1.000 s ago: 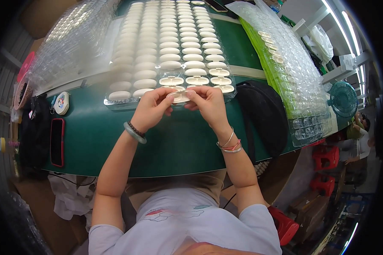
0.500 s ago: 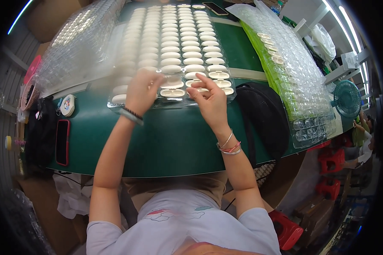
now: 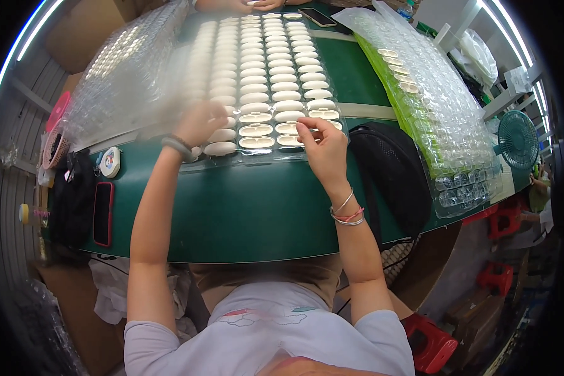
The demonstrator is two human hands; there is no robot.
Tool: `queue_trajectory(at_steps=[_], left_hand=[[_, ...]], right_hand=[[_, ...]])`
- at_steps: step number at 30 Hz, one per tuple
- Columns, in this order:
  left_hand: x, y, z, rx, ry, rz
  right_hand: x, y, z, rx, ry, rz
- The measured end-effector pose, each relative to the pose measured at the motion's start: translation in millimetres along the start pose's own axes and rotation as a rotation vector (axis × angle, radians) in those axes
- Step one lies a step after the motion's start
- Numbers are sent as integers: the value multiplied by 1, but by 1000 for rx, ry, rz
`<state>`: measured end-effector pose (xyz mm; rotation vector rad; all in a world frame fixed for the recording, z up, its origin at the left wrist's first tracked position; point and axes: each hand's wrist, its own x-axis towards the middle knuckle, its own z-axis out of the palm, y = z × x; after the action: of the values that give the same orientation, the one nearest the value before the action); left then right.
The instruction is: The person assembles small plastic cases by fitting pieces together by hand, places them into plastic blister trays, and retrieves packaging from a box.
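Note:
White oval cases (image 3: 253,98) stand in rows in a clear plastic tray (image 3: 197,164) on the green table. Several near cases in the middle and right columns are open, among them an open case (image 3: 257,142) at the near edge; most farther ones are closed. My right hand (image 3: 324,141) is at the near right of the tray, thumb and index fingertips close together by the edge of an open case (image 3: 288,128). Whatever lies between those fingertips is hidden. Over the left columns, my left hand (image 3: 199,124) is blurred, its fingers bent near closed cases.
Stacked clear trays (image 3: 116,69) rise at the left. A black bag (image 3: 391,172) lies right of the tray, beside bubbled clear plastic (image 3: 426,94) over green sheeting. A red-edged phone (image 3: 103,213) rests near left. Another person's hands (image 3: 257,5) are at the far edge.
My left hand has moved left, off the middle column, where more near cases now show open. My right hand has shifted slightly right and nearer. Another person's hands have appeared at the far edge.

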<state>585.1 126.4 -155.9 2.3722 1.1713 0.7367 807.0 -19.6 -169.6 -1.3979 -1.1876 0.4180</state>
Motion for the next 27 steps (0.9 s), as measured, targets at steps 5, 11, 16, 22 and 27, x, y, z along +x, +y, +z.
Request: queue_trajectory(at_steps=[5,11,16,22,27], left_hand=[[-26,7,-6,164,-225,101],[-35,-17,-2,230,-153,93],[-28,-19,6,170,-150,84],[-28,-18,-5,144,7,225],[-38,8,2,-426,40,10]], right_hand=[[-1,-7,-11,4,56,-86],[-35,-52,-37,-42,-31,-131],[-56,-102,-116,-405,-194,-310],[82,-51,-200,-1047,31,-278],[158,29,-221,-1227,-61,-192]])
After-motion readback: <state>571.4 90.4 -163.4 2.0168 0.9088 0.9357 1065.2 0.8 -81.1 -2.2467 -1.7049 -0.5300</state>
